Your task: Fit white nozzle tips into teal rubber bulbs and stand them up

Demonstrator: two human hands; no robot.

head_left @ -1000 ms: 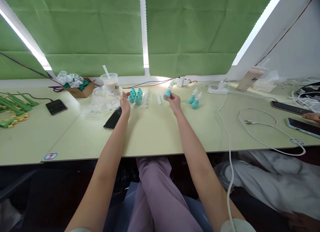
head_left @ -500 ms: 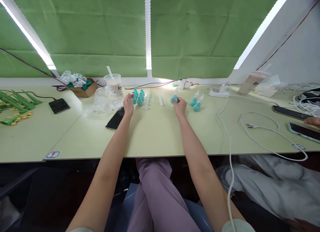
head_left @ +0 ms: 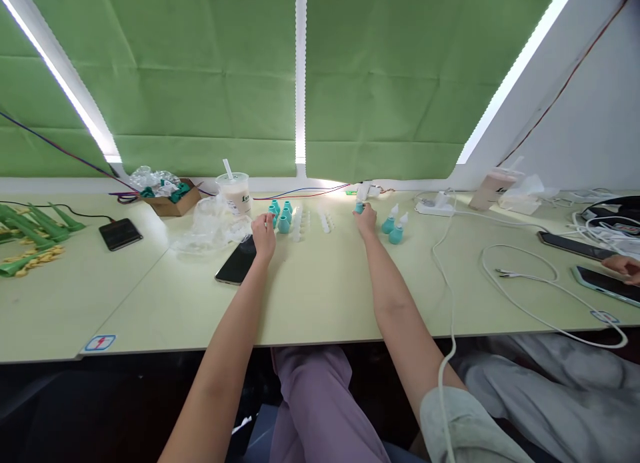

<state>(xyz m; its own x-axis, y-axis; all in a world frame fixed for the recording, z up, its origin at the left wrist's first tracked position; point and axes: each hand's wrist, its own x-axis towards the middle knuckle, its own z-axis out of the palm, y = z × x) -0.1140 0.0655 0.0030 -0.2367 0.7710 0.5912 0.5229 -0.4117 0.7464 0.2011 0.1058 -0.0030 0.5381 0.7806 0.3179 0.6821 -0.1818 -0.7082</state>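
Note:
My right hand (head_left: 367,220) pinches a teal squeeze bulb (head_left: 359,208) near the back of the table; its upper end is hard to see against the white wall. Two more bulbs with clear pointed nozzles (head_left: 396,232) stand to the right of it. Beside a group of several open-necked teal bulbs (head_left: 283,224) is my left hand (head_left: 263,238), fingers bent. Its fingertips are partly hidden, so I cannot tell whether they touch the nearest bulb. Between the hands lie small clear-white plastic pieces in rows (head_left: 297,224), with a shorter row (head_left: 325,221) to their right.
A black phone (head_left: 233,266) lies by my left wrist, near a crumpled clear bag (head_left: 213,226) and a drink cup (head_left: 234,190). A cardboard box (head_left: 175,203) stands at the back left. White cables (head_left: 453,276) cross the right side, where another person's hand (head_left: 623,266) rests near phones.
My right hand has carried the bulb slightly back and to the right. My left hand has come nearer the open-necked bulbs, its fingers more bent. The head view has tilted up.

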